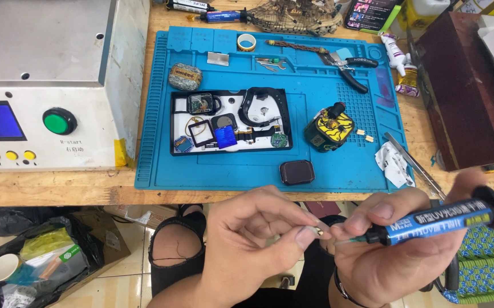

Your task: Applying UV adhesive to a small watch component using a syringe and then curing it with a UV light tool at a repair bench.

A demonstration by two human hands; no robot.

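My left hand [252, 239] pinches a tiny pale component [318, 230] between thumb and forefinger, below the front edge of the bench. My right hand [392, 251] grips a blue glue syringe [438, 221] with a black plunger end, its thin tip pointing left at the tiny component. Both hands hover over my lap, in front of the blue work mat [269, 108]. On the mat lie a dark square watch screen [297, 172], a yellow and black watch body [329, 128] and a black tray [230, 121] of watch parts.
A white machine [47, 80] with a green button stands at the left. On the mat are tweezers [415, 165], cutters [349, 64], a tape roll [246, 41] and a crumpled wipe [394, 163]. A dark red box [463, 85] stands right. An open black bag [36, 262] sits on the floor.
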